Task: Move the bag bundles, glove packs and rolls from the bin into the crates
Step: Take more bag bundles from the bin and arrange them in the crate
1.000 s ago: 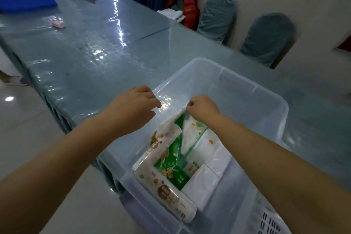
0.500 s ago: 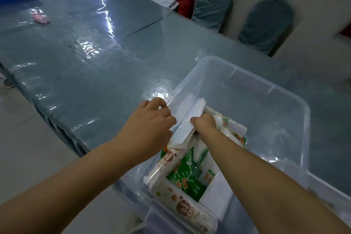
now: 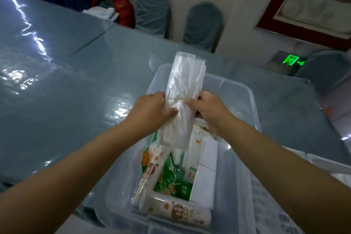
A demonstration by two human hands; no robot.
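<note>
Clear bag bundle [image 3: 182,100] now lifted above bin [image 3: 245,89]; both hands' grip holding it.

- The long see-through bundle of plastic bags [image 3: 180,104] covers the fingers of the left hand [image 3: 152,111] and most fingers of the right hand [image 3: 207,111].
- The two arms go out of the picture at the bottom corners.
- The clear plastic bin [image 3: 245,157] is cut off at the bottom edge, so its near wall is not seen whole.
- The green printed packs [image 3: 169,180] lie partly under the white printed rolls [image 3: 178,213] and the bundle. Their words are too blurry to read.
- The white crate with slots [image 3: 284,222] shows only a corner at the bottom right.
- The framed picture on the wall [image 3: 311,2] is cut off by the right edge.
</note>
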